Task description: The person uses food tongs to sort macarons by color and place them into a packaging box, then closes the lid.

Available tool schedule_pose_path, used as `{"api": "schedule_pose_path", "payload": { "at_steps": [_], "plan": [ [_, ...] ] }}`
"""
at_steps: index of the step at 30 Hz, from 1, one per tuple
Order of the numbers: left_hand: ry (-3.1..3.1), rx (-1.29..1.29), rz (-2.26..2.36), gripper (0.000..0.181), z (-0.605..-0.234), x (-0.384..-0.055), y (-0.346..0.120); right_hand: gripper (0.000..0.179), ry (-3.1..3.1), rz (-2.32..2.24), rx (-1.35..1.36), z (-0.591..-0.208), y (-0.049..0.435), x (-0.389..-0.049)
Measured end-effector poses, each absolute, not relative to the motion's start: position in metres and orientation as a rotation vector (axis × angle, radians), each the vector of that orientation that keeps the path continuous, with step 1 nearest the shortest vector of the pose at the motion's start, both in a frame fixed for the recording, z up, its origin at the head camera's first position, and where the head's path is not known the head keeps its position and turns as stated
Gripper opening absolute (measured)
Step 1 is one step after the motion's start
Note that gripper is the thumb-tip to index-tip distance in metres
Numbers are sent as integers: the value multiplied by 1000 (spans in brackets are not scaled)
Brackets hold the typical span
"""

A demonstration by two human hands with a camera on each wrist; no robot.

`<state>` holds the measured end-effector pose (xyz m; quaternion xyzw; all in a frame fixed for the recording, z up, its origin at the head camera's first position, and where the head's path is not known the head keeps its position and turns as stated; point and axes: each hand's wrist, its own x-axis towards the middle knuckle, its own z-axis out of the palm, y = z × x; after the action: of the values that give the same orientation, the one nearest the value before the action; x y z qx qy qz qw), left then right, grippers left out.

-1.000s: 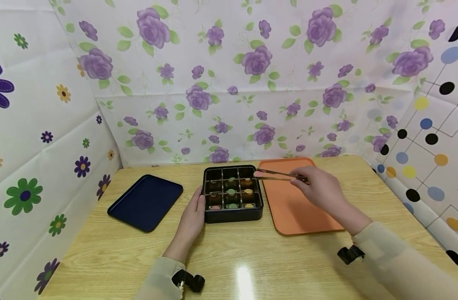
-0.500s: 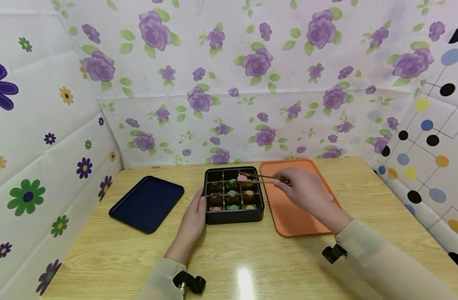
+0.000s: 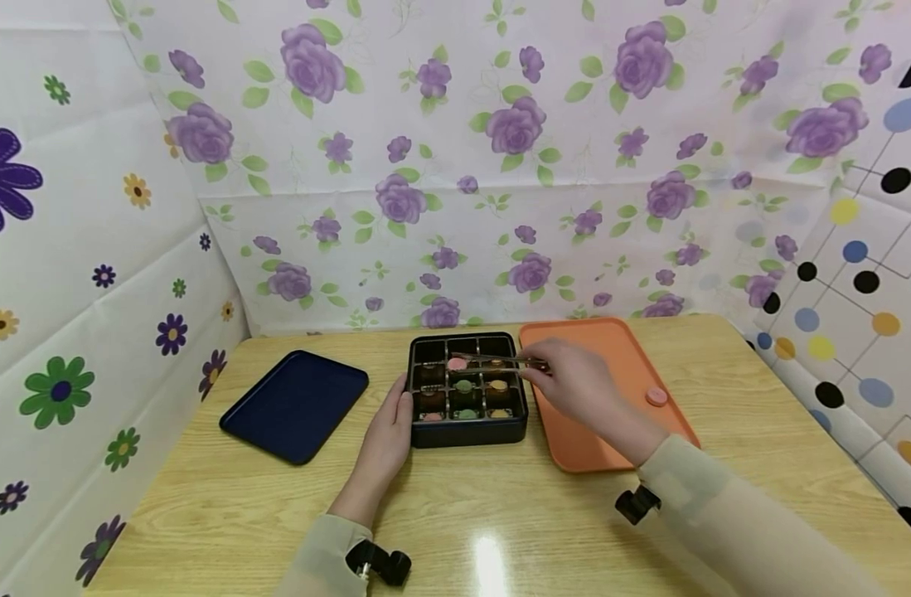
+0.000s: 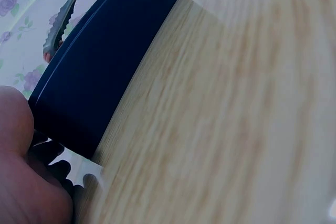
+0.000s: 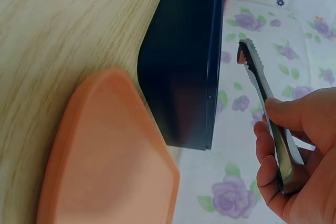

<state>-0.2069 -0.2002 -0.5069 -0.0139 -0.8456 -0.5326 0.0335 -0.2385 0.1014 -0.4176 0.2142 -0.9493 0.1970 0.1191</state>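
A dark blue box (image 3: 467,433) with a divided insert stands mid-table, and pink, green and yellow macarons show in several compartments. My left hand (image 3: 386,431) rests against its left side, fingers lying along the wall; their far parts are partly hidden. My right hand (image 3: 578,381) grips metal tongs (image 5: 262,85), thumb on one arm and curled fingers on the other. Between the tongs' tips is a pink macaron (image 3: 457,363), over the middle column of the box, toward the back. Whether it touches the insert I cannot tell.
Right of the box lies an orange tray (image 3: 574,448) with another pink macaron (image 3: 656,396) near its right edge. A dark blue lid or tray (image 3: 294,406) lies at the left. Flowered sheets (image 3: 395,265) hang behind the wooden table (image 3: 425,514).
My right hand has moved left with the tongs, carrying the pink macaron from the box's right edge to over its middle column. My left hand stays at the box's side.
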Motion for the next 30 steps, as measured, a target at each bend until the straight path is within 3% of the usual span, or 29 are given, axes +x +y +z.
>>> {"api": "schedule_pose_path", "payload": {
  "at_steps": [30],
  "plan": [
    [-2615, -39, -1618, 60, -506, -207, -200, 24, -2814, 558, 650, -435, 61, -254]
  ]
}}
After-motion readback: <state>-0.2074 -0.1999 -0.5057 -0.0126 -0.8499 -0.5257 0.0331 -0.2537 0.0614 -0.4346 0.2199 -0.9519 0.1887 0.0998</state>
